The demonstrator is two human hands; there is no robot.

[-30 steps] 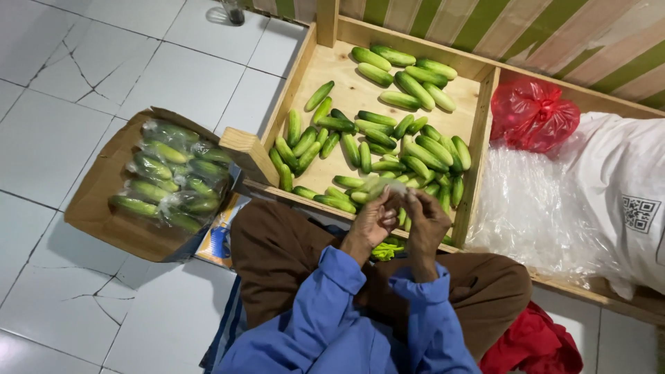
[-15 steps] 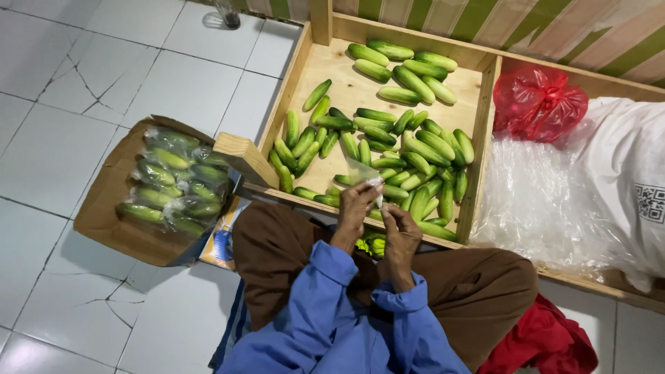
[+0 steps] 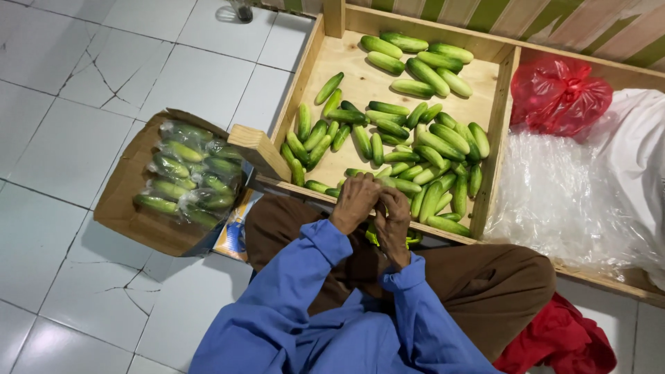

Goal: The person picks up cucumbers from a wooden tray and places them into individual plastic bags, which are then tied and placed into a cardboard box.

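Left hand [image 3: 355, 202]: grip closed around the small green cucumbers in clear wrap [image 3: 388, 237], over the lap.
Right hand [image 3: 393, 223]: touches the left, grip closed on them too.
Bundle axis: across the lap, mostly hidden.
Nearer hand: both equal.

Glossy green cucumbers [image 3: 409, 138] lie in a bare, matt wooden crate [image 3: 495, 138] on smooth, cracked floor tiles [image 3: 69, 138]. A brown cardboard box [image 3: 131, 208] holds shiny plastic-wrapped packs [image 3: 190, 173], beside crinkled clear plastic sheeting [image 3: 554, 201] and a glossy red plastic bag [image 3: 557, 93]. The blue cloth sleeves [image 3: 305, 277] look soft and matt.
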